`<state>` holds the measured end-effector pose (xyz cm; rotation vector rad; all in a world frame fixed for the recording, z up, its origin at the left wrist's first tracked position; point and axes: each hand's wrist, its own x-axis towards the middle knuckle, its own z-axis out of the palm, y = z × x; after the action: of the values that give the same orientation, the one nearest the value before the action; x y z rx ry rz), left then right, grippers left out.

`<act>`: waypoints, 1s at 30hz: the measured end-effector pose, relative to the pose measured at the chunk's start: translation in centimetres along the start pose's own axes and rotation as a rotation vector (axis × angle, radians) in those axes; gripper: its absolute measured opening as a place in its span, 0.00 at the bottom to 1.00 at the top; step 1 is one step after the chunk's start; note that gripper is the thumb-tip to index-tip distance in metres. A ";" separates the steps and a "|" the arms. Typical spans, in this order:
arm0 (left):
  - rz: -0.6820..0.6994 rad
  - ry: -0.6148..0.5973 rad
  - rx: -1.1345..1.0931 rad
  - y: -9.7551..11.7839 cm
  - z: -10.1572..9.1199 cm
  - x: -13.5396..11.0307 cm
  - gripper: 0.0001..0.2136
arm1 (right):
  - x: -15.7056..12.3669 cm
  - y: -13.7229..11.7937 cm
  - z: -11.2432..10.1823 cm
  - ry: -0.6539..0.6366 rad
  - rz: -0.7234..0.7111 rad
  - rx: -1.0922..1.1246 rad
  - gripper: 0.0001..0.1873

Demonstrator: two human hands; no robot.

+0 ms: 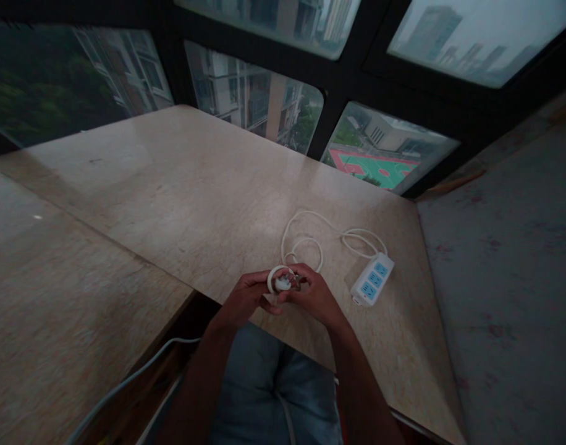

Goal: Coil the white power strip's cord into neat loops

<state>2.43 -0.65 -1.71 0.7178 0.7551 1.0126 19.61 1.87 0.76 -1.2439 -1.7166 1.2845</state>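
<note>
In the head view, my left hand (246,298) and my right hand (313,293) meet low in the middle, just over the near edge of the stone surface. Between them is a small loop of white power cord (270,281), with fingers of both hands closed around it. A small white piece (283,283), which looks like the plug, sits inside the loop at my fingertips; its details are too small to make out. From there the cord runs in loose curls to a white power strip (369,285) with blue socket faces, lying to the right.
The beige stone counter (185,185) stretches left and back to dark-framed windows (269,105). A patterned wall (505,278) bounds the right side. A grey-blue cushion (259,383) lies beneath my forearms. Another pale cable (139,371) hangs at the lower left, beside a dark gap.
</note>
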 end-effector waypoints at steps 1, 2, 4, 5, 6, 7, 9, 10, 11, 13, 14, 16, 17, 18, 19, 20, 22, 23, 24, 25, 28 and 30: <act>0.004 -0.013 0.004 -0.2 -0.3 0.0 0.17 | 0.1 -0.2 -0.1 -0.006 0.024 0.011 0.19; 0.010 -0.028 0.002 -0.4 -0.6 0.0 0.18 | 0.1 -0.3 -0.2 -0.008 0.052 0.028 0.17; 0.033 -0.065 -0.017 -0.8 -1.0 0.1 0.19 | 0.1 -0.3 -0.1 -0.005 0.100 0.074 0.16; 0.044 -0.079 -0.027 -0.9 -1.2 0.2 0.20 | 0.0 -0.2 0.1 0.000 0.114 0.099 0.16; 0.053 -0.088 -0.034 -1.0 -1.3 0.2 0.20 | 0.0 -0.1 0.3 0.008 0.123 0.124 0.16; 0.059 -0.091 -0.037 -1.0 -1.3 0.3 0.19 | -0.1 0.0 0.5 0.019 0.124 0.149 0.16; 0.057 -0.094 -0.039 -0.9 -1.2 0.3 0.18 | -0.2 0.2 1.1 0.046 0.114 0.199 0.17; 0.057 -0.097 -0.046 -0.9 -1.2 0.4 0.18 | -0.2 0.3 1.3 0.061 0.103 0.221 0.18; 0.063 -0.102 -0.060 -0.8 -1.1 0.4 0.20 | -0.2 0.4 1.5 0.088 0.085 0.244 0.18; 0.087 -0.112 -0.100 -0.7 -1.0 0.3 0.25 | -0.2 0.7 1.5 0.194 0.044 0.328 0.19; 0.098 -0.115 -0.114 -0.7 -1.0 0.3 0.27 | -0.2 0.9 1.4 0.260 0.027 0.385 0.19; 0.107 -0.109 -0.126 -0.8 -1.0 0.3 0.27 | -0.2 1.2 0.9 0.363 -0.006 0.494 0.18; 0.107 -0.103 -0.125 -0.8 -0.9 0.3 0.26 | -0.3 1.3 0.7 0.378 -0.027 0.527 0.17; 0.110 -0.093 -0.125 -0.8 -0.8 0.3 0.24 | -0.4 1.3 0.4 0.369 -0.055 0.532 0.15; 0.117 -0.077 -0.124 -0.9 -0.7 0.4 0.24 | -0.5 1.3 0.2 0.342 -0.088 0.509 0.13; 0.126 -0.058 -0.115 -0.9 -0.6 0.4 0.23 | -0.7 1.2 0.1 0.308 -0.121 0.463 0.13; 0.154 -0.022 -0.071 -0.8 -0.3 0.5 0.21 | -1.0 0.6 0.2 0.231 -0.177 0.310 0.18; 0.174 -0.005 -0.040 -0.7 -0.2 0.5 0.21 | -1.1 0.2 0.5 0.189 -0.203 0.215 0.21; 0.195 0.012 -0.008 -0.6 -0.2 0.6 0.20 | -1.3 -0.2 0.7 0.153 -0.227 0.123 0.23; 0.215 0.032 0.018 -0.6 -0.2 0.6 0.19 | -1.3 -0.6 1.0 0.128 -0.250 0.041 0.25; 0.249 0.140 0.054 -0.4 -0.3 0.6 0.17 | -1.5 -1.6 1.9 0.112 -0.295 -0.116 0.26; 0.243 0.219 0.063 -0.3 -0.3 0.6 0.16 | -1.5 -1.8 2.2 0.146 -0.302 -0.149 0.21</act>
<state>2.51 -0.11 -2.26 0.7744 0.9075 1.3078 17.59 -0.43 1.89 -1.0792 -1.8362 0.8824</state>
